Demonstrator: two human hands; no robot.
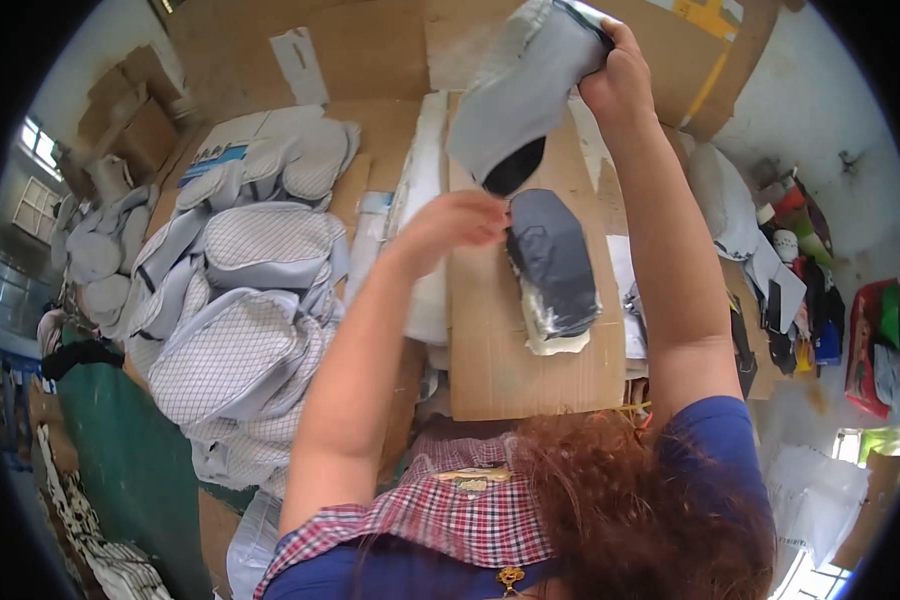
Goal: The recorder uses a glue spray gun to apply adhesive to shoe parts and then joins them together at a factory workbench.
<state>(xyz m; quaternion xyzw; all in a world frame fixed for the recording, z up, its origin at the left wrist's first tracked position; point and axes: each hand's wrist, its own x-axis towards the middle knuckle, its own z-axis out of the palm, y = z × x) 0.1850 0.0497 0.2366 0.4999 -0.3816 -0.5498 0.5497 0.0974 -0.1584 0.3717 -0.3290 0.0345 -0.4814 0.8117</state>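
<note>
My right hand (pixel 620 80) is raised at the far end of the table, closed on the upper right edge of a light-grey fabric cover (pixel 530 85). The cover hangs tilted down to the left, with a black patch at its lower end. My left hand (pixel 455 228) is slightly blurred, its fingers stretched to the right below the cover and holding nothing I can see. Its fingertips come close to the upper left edge of a dark grey, long block (pixel 552 255), which has pale, rough-edged material under it. I cannot tell whether they touch it.
The block lies on a cardboard sheet (pixel 510 385) covering the work surface. To the left is a large heap of grey and white quilted fabric pieces (pixel 230 350). Cardboard panels (pixel 370 50) stand behind. On the right are a red basket (pixel 870 345) and mixed odds and ends.
</note>
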